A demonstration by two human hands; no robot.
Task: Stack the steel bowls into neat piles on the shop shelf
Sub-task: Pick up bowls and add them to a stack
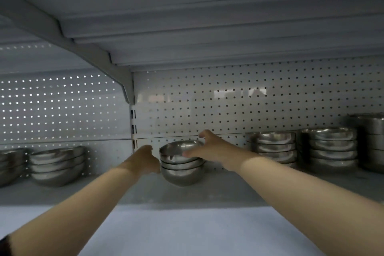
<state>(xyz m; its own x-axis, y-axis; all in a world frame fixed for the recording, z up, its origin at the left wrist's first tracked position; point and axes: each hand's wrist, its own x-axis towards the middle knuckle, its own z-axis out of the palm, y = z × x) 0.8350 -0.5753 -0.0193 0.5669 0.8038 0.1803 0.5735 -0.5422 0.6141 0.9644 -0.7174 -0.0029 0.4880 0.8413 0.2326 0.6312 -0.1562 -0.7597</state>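
Head view: the pile of round shiny steel bowls (181, 163) sat between both hands; right hand (209, 147) fingers spread around the top bowl's rim, left hand (146, 160) fingers curled against the pile's side, grip unclear.

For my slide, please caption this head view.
Both hands steady a pile of round steel bowls on the grey shop shelf.
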